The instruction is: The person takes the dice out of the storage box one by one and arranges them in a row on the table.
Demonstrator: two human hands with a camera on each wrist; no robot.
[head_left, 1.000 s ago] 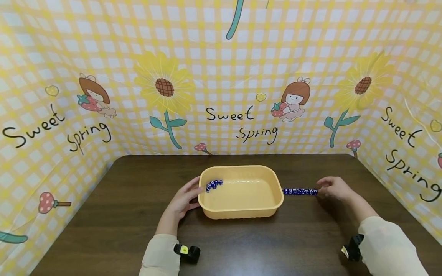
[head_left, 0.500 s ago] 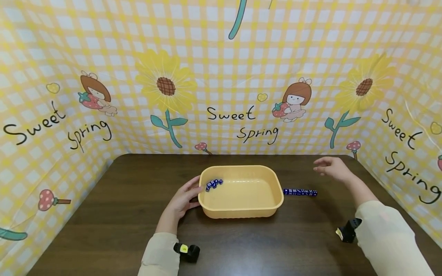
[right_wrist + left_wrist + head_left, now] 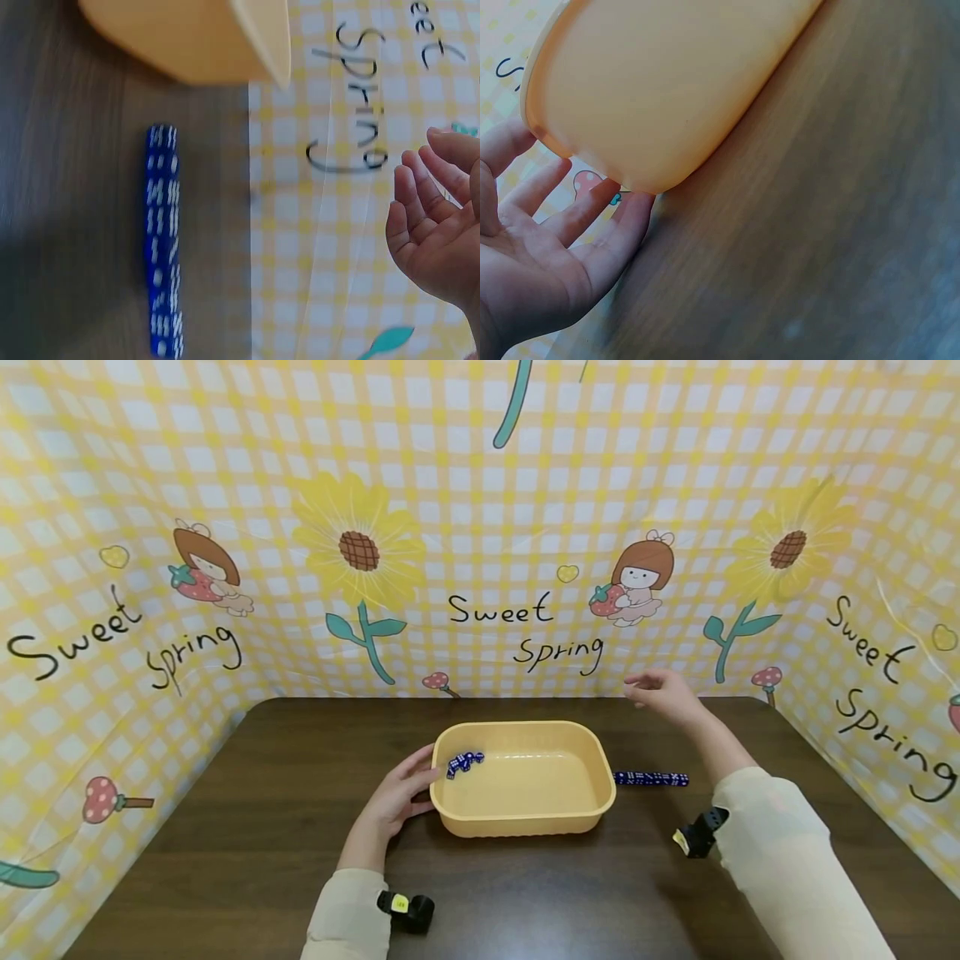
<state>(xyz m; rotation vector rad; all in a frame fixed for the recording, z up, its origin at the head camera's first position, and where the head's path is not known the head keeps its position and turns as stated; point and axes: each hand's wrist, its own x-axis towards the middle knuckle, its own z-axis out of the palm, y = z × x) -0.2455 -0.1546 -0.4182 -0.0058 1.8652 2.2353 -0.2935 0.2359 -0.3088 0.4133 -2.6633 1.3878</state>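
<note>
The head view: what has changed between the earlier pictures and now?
The right hand has left the right end of the straight row of white-dotted blue dice, moving up the picture, then also leftward. The left hand stays at the left side of the yellow rectangular tub; tub, row and the loose blue dice inside look unmoved.

Head camera: from above, facing forward and down, widest — tabletop (image 3: 525,893) and backdrop (image 3: 487,510). Left wrist camera: close, tilted, facing left hand (image 3: 544,262) and tub (image 3: 660,90) — both shared with head. Right wrist camera: near, turned sideways; dice row (image 3: 163,240) and right hand (image 3: 444,229) shared with head.
</note>
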